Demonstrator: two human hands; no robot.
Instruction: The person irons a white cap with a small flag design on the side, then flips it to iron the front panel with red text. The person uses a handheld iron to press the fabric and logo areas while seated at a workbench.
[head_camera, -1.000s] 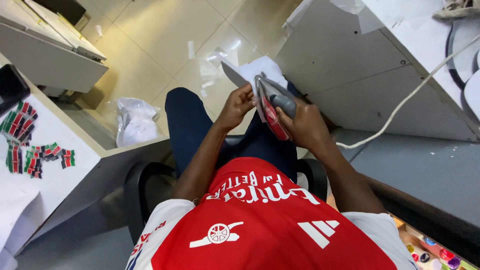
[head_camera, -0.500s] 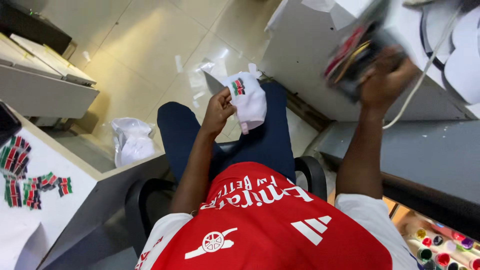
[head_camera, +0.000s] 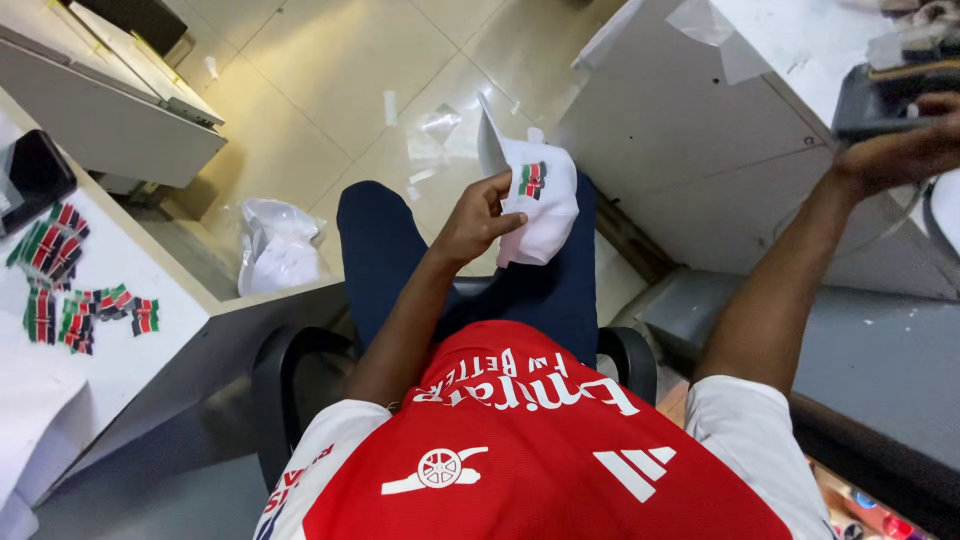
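My left hand (head_camera: 480, 220) holds a white cap (head_camera: 548, 225) by its edge, above my lap. A small striped flag patch (head_camera: 532, 180) in black, red and green sits on the cap's front. My right hand (head_camera: 900, 150) is stretched out to the upper right, gripping a dark grey hand tool (head_camera: 875, 95) at the top of the grey table (head_camera: 700, 130). The tool is partly cut off by the frame edge. I sit on a black chair (head_camera: 285, 375) in a red shirt.
On the left, a white worktop (head_camera: 120, 370) carries several loose flag patches (head_camera: 70, 300) and a dark flat object (head_camera: 35, 175). A crumpled white bag (head_camera: 275, 250) and clear scraps (head_camera: 435, 125) lie on the tiled floor. A grey shelf (head_camera: 860, 350) runs under my right arm.
My right hand has carried the dark tool from my lap up and right to the grey table. The left hand stays above my lap with the cap, its patch now showing.
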